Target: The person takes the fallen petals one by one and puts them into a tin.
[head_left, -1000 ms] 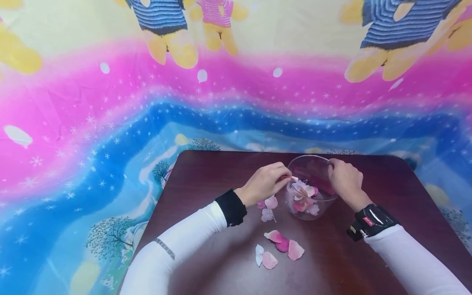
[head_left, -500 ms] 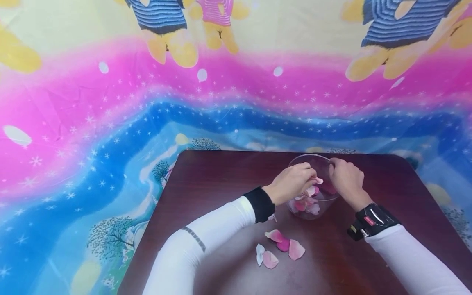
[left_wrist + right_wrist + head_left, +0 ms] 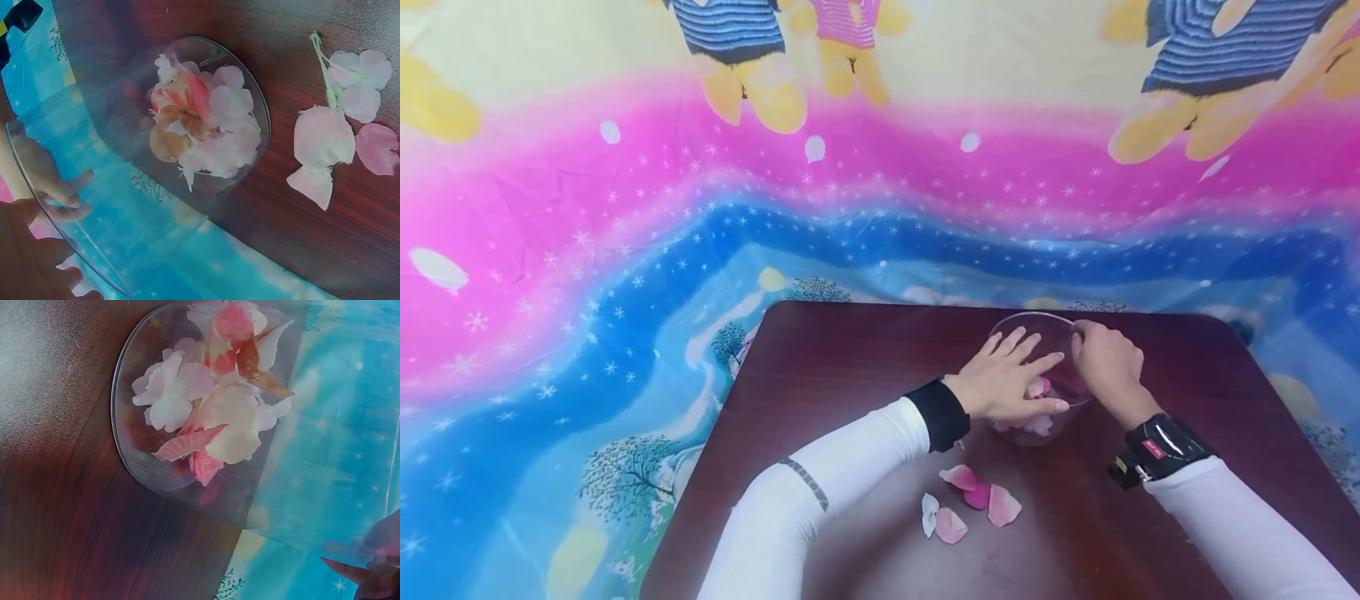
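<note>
A clear glass bowl (image 3: 1036,317) holding pink and white petals (image 3: 203,125) stands on the far side of a dark wooden table (image 3: 842,375). My left hand (image 3: 1030,368) lies over the bowl's mouth with its fingers straight and spread and nothing in them. At the bowl's right, my right hand (image 3: 1086,337) grips the rim. The right wrist view shows the petals (image 3: 212,406) through the bowl's glass wall (image 3: 187,487). Several loose petals (image 3: 972,502) lie on the table nearer me, and a few more petals (image 3: 337,144), one on a small stem, rest just beside the bowl.
A bright cloth (image 3: 625,250) printed with cartoon bears, pink and blue bands covers everything behind and beside the table. The table's far edge (image 3: 925,305) runs just behind the bowl. A black strapped device (image 3: 1157,450) sits on my right wrist.
My left hand, which pinched a petal at the bowl's left, moved right over the bowl and spread its fingers; the petal is gone from it. My right hand stayed on the rim.
</note>
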Motion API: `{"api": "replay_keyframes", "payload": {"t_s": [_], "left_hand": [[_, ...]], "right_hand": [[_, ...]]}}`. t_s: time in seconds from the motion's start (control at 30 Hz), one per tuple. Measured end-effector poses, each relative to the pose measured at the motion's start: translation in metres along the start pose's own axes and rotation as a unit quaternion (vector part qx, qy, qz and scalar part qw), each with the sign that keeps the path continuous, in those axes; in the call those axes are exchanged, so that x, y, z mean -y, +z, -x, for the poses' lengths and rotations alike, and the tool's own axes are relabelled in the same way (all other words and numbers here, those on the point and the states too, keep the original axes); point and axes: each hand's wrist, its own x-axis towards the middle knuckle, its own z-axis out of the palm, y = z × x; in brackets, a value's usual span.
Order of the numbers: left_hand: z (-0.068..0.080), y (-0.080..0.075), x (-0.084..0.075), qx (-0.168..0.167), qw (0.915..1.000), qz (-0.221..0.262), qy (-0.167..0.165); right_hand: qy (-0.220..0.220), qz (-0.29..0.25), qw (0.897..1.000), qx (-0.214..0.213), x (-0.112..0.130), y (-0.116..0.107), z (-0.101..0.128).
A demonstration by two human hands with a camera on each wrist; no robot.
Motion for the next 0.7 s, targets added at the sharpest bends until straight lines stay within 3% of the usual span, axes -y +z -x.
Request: {"api": "replay_keyframes", "payload": {"t_s": [0.4,0.7], "left_hand": [[0.007,-0.009,0.017,-0.036,0.9993,-0.013,0.002],[0.017,-0.01,0.04,-0.061,0.998,0.014,-0.01]], "right_hand": [[-0.001,-0.001,1.0,-0.007,-0.001,-0.001,0.0],[0.0,-0.006,1.0,-0.007,-0.001,-0.001,0.0]]}}
